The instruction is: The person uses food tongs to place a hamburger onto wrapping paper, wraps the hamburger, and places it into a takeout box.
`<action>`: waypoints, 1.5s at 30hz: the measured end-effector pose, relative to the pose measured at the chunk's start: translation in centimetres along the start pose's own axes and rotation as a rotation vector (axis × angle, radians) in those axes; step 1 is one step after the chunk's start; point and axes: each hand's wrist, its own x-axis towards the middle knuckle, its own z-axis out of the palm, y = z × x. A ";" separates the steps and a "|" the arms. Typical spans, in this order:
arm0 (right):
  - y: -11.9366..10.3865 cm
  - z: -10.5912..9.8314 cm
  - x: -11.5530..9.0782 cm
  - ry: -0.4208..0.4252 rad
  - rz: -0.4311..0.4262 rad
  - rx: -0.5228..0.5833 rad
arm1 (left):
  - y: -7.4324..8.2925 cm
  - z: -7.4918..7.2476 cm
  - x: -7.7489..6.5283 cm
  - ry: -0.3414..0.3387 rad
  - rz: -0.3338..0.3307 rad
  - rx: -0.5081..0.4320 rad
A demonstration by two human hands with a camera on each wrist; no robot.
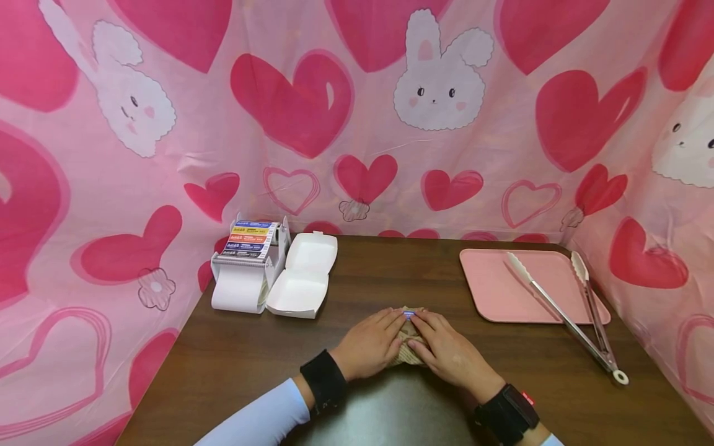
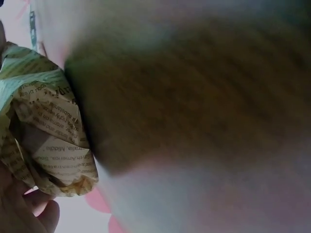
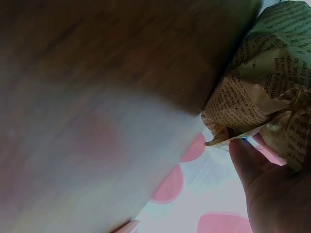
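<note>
A parcel wrapped in brown newsprint-patterned paper (image 1: 409,354) lies on the table in front of me, its folds crumpled. My left hand (image 1: 369,344) rests on its left side and my right hand (image 1: 456,354) on its right, both with fingers fairly straight. Between the fingertips, on the parcel's far end, shows a small blue-and-white sticker (image 1: 409,314). In the left wrist view the printed paper (image 2: 53,145) bulges beside my fingers. A fingertip of my right hand (image 3: 274,189) touches the folded paper edge in the right wrist view. My hands hide much of the parcel.
A dispenser (image 1: 245,263) with coloured label strips and a white roll stands at the back left. Beside it sits an open white clamshell box (image 1: 304,272). At the right, metal tongs (image 1: 569,322) lie across a pink tray (image 1: 485,279). Heart-and-bunny cloth (image 1: 435,204) borders the brown table (image 1: 390,266).
</note>
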 end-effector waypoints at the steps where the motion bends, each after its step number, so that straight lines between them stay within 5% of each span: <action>1: 0.0 -0.1 0.0 -0.006 0.010 0.007 | -0.1 0.0 0.0 0.003 0.000 -0.014; 10: 0.0 -0.4 0.1 -0.015 0.031 0.015 | -0.7 -0.4 -0.3 0.008 -0.006 -0.077; 17: -0.3 -0.9 0.3 -0.001 0.019 0.000 | -1.8 -1.2 -1.2 -0.008 -0.073 -0.099; 28: -0.7 -1.2 0.6 0.002 -0.061 0.002 | -6.2 -2.9 -4.0 0.061 -0.390 -0.079; 32: -0.7 -1.1 0.5 -0.005 -0.061 -0.003 | -7.6 -2.8 -5.3 0.083 -0.459 -0.010; 39: -0.8 -1.0 0.3 -0.029 -0.032 0.014 | -9.2 -2.7 -7.4 0.131 -0.474 0.079; 45: -0.7 -1.0 0.1 -0.042 -0.008 0.018 | -10.3 -2.5 -8.8 0.196 -0.412 0.122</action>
